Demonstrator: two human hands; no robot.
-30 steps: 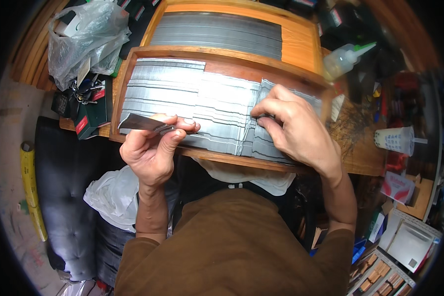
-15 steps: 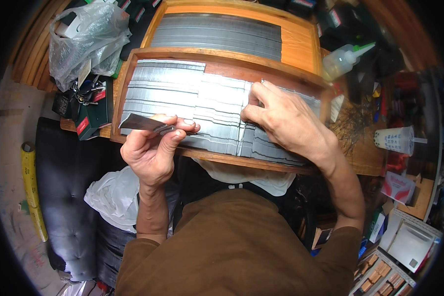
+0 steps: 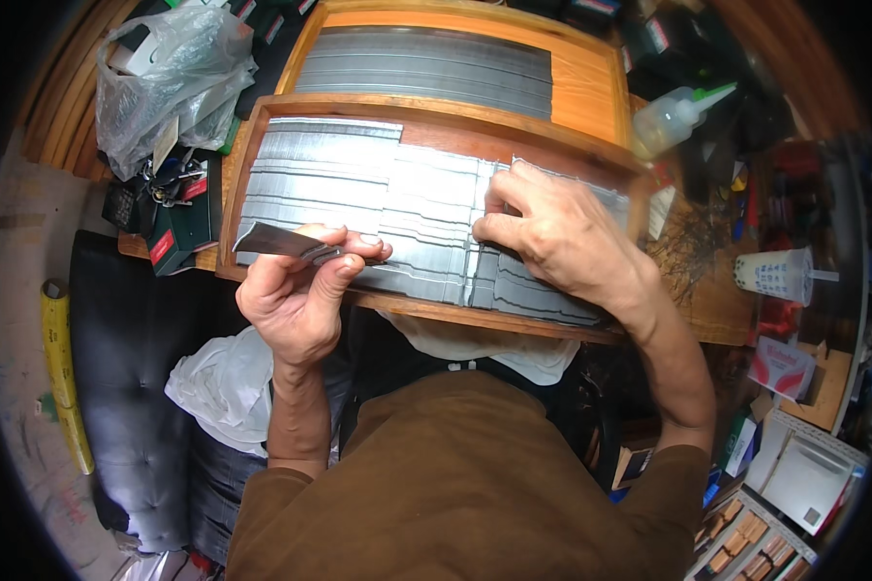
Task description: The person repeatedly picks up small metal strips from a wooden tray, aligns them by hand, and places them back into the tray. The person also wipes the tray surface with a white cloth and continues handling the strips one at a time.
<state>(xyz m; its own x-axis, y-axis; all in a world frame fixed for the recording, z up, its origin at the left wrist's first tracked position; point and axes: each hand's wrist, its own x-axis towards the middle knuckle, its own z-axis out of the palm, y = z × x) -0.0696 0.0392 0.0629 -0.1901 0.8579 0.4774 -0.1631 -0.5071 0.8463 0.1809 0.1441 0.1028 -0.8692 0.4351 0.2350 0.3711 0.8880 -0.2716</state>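
Shallow wooden tray (image 3: 262, 145) on cluttered bench (image 3: 707, 290), filled with rows of thin grey metal strips (image 3: 358, 194) packed side by side, ends stepped unevenly, dull sheen. Left hand (image 3: 295, 290) closed around a flat grey metal blade (image 3: 276, 240), pinched between thumb and fingers at the tray's near edge. Right hand (image 3: 562, 237) lies on the strips, fingers bent, fingertips (image 3: 489, 225) pressing down; nothing gripped. Second wooden tray (image 3: 581, 87) with similar strips sits behind.

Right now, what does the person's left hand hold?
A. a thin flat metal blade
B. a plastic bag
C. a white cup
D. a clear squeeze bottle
A: the left hand pinches a thin flat metal blade over the wooden tray, while the right hand presses on the grey metal strips.
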